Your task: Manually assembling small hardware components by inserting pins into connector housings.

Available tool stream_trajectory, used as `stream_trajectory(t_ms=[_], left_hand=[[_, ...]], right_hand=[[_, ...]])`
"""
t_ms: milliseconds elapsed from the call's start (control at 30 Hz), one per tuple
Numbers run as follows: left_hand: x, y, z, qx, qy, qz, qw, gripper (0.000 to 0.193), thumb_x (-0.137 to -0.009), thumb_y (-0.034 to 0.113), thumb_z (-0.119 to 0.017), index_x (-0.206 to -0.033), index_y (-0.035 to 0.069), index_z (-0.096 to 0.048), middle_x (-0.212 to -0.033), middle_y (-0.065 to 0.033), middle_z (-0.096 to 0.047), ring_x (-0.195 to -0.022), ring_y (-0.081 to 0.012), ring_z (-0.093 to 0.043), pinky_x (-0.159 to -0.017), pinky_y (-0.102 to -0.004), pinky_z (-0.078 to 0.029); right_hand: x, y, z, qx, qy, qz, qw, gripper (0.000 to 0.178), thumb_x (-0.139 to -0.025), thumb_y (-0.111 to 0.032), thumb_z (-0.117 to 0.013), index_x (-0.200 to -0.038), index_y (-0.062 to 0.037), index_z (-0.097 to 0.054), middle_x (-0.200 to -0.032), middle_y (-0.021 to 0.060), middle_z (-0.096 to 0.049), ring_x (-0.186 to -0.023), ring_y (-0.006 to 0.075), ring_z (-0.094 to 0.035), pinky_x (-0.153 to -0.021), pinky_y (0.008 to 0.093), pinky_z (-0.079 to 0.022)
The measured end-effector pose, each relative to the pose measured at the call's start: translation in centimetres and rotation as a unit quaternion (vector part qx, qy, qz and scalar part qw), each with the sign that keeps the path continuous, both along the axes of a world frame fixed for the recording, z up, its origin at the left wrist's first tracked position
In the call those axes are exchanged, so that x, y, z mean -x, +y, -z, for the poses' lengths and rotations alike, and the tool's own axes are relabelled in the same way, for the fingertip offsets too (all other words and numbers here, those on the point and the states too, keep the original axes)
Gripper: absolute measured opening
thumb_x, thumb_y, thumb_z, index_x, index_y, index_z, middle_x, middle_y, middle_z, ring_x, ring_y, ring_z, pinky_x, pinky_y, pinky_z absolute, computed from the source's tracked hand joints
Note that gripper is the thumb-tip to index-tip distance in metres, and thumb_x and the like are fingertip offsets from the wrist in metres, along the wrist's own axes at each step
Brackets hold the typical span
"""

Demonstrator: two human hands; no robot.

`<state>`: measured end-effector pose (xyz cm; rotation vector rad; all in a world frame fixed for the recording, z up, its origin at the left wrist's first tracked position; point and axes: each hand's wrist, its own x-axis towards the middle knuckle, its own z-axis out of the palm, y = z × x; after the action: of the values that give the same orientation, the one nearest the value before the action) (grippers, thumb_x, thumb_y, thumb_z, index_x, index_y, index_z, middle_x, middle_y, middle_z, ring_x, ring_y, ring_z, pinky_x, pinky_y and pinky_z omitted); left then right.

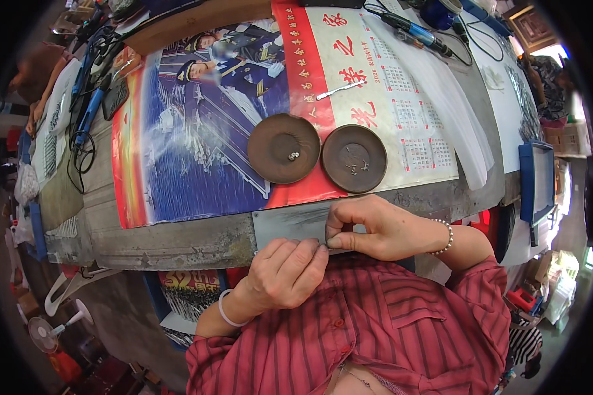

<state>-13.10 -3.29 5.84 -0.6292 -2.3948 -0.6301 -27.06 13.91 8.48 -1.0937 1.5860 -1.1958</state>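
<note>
At the table's front edge, my left hand and my right hand meet close together. Both are closed, thumb against fingers, and whatever sits in the pinches is too small or hidden to name. Under them lies a flat grey plate, partly covered by the fingers. Just beyond, two round brown dishes stand side by side on a poster calendar. The left dish has a few tiny shiny pieces in it; the right dish has several thin slivers. Farther off, slim silvery tweezers rest on the calendar.
Blue-handled tools with black cords lie at the left. A blue and black corded hand tool lies far right, near a clear plastic sheet. A blue tray is at the right edge. Another person's arm shows far left.
</note>
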Motion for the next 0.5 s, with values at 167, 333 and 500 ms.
stream_trajectory(t_ms=[167,333,500], left_hand=[[-0.4,-0.5,0.4,-0.081,-0.056,0.004,0.995,0.025,-0.070,0.003,-0.063,-0.093,-0.004,-0.060,-0.085,-0.0137,-0.060,-0.064,-0.0208,-0.058,-0.056,-0.0303,-0.047],[-1.0,-1.5,1.2,-0.090,-0.053,-0.088,0.991,0.029,-0.069,0.001,-0.063,-0.099,-0.002,-0.063,-0.082,-0.0107,-0.059,-0.063,-0.0219,-0.058,-0.052,-0.0314,-0.045],[-1.9,-1.5,0.6,-0.225,-0.137,-0.183,0.947,0.029,-0.076,-0.009,-0.066,-0.102,0.003,-0.066,-0.077,-0.0122,-0.057,-0.064,-0.0240,-0.058,-0.055,-0.0317,-0.046]], right_hand=[[-2.7,-0.3,-1.1,0.075,0.390,0.007,0.917,0.017,-0.073,-0.010,-0.063,-0.081,-0.0005,-0.052,-0.085,0.0122,-0.053,-0.074,0.0267,-0.055,-0.067,0.0357,-0.044],[-0.7,-2.3,0.0,0.132,0.340,0.005,0.931,0.021,-0.076,-0.018,-0.067,-0.084,-0.0035,-0.054,-0.086,0.0121,-0.053,-0.075,0.0305,-0.055,-0.068,0.0396,-0.045],[4.5,-4.8,5.1,0.007,0.425,0.101,0.900,0.011,-0.080,-0.012,-0.064,-0.083,-0.0047,-0.056,-0.086,0.0112,-0.053,-0.082,0.0287,-0.055,-0.074,0.0391,-0.040]])
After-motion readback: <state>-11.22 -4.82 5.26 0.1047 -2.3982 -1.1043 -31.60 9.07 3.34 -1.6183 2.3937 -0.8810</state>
